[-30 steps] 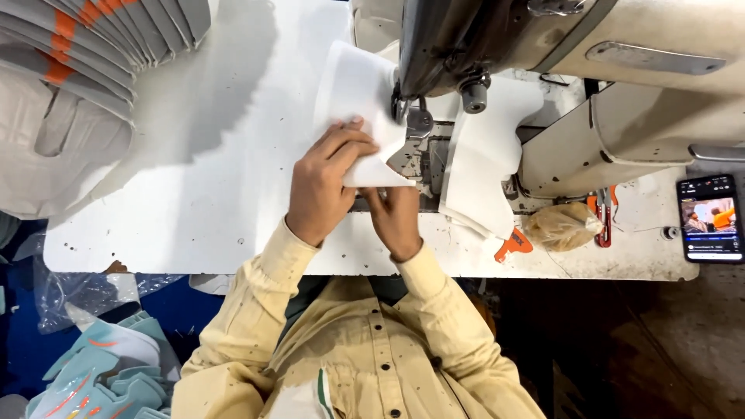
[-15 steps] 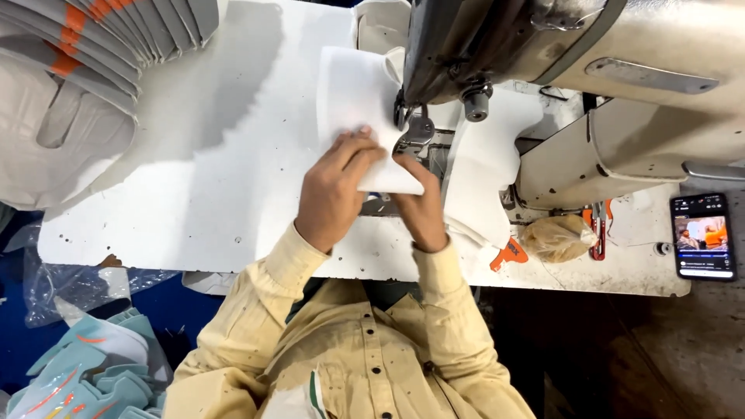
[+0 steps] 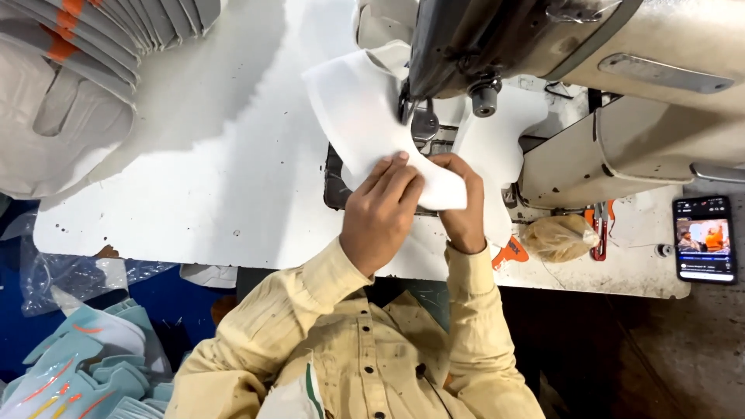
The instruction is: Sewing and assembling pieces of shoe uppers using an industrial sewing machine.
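The left hand (image 3: 382, 213) lies flat with its fingers (image 3: 392, 174) spread and pressed down on the white curved fabric panel (image 3: 372, 124), not closed around it. The right hand (image 3: 463, 203) pinches the near edge of the same panel, fingers (image 3: 450, 164) curled over it with the thumb seemingly underneath.

Compared with a second ago, both hands have slid up the worktop toward the needle and the panel has swung round, so that more of it now fans out to the left of the presser foot (image 3: 423, 124). That suggests the curved seam is being fed through steadily.

The panel lies under the head of the grey industrial sewing machine (image 3: 590, 70) on the white worktop (image 3: 194, 186). A black smartphone (image 3: 705, 238) lies at the right edge, well apart, and a stack of grey-and-orange pieces (image 3: 70, 70) sits far left.
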